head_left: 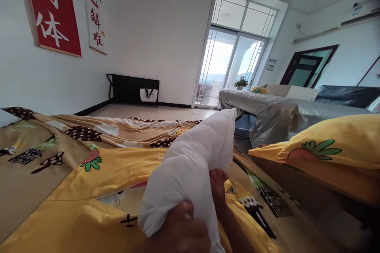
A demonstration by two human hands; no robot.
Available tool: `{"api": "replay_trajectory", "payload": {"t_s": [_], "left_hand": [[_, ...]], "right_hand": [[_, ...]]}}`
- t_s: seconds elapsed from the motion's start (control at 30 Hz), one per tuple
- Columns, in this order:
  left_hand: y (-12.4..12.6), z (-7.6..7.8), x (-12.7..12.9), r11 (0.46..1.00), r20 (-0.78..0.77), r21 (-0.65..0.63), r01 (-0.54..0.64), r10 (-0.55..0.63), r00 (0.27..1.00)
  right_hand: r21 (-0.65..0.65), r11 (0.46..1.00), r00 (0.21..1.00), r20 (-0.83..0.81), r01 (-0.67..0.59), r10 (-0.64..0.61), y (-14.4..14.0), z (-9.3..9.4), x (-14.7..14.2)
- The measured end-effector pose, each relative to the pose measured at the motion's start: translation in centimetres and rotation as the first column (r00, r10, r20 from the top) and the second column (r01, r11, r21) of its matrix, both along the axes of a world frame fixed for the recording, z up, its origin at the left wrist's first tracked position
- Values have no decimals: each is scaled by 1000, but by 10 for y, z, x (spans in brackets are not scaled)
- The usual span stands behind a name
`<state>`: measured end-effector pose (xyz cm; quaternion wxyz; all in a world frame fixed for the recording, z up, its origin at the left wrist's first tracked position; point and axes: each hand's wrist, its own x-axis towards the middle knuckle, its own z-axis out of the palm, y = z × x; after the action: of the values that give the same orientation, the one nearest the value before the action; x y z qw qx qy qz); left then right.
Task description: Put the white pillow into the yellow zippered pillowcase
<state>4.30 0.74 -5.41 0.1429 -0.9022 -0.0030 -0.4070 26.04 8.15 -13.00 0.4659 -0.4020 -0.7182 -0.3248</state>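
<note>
Left hand (pixel 178 229) at the bottom edge, clenched around the near end of a white pillow (pixel 192 162), thumb on top. Right hand (pixel 219 189) just behind it, fingers closed on the pillow's right side, forearm running down to the frame bottom. The pillow is bunched up and lifted, sticking forward and up over the bed, its far end pointing toward the window. Under it a yellow cover (pixel 97 189) with carrot and cartoon prints lies spread flat; a brown blanket (pixel 38 146) with mushroom prints sits to the left and beyond. Right side, a yellow pillow (pixel 329 146) with a carrot print lies near the bed edge. Farther back: a table under a grey sheet (pixel 264 110), a dark sofa (pixel 347 95), a black bench (pixel 133 87) against the wall, a glass door (pixel 231 67) with a potted plant (pixel 241 83), and a red banner (pixel 53 8) on the left wall.
</note>
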Motion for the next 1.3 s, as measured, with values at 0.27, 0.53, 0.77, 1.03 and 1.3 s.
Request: {"api": "replay_trajectory", "payload": {"t_s": [0.27,0.53,0.77,1.03,1.3], "left_hand": [[18,16,-27,988,10,-108,-109,110,994],[29,18,-46,986,83,-108,-125,135,987],[7,39,-76,992,276,8,-128,121,954],[-5,59,-126,996,573,-47,74,-34,819],[-5,71,-167,959,731,-263,108,125,671]], "right_hand": [[-59,997,994,106,40,-33,10,41,-39],[-70,995,960,269,-65,82,27,98,-62],[34,989,954,270,-142,127,17,132,-95],[-92,975,917,333,-201,220,-3,180,-123],[-306,944,790,546,-123,280,-39,229,-169]]}}
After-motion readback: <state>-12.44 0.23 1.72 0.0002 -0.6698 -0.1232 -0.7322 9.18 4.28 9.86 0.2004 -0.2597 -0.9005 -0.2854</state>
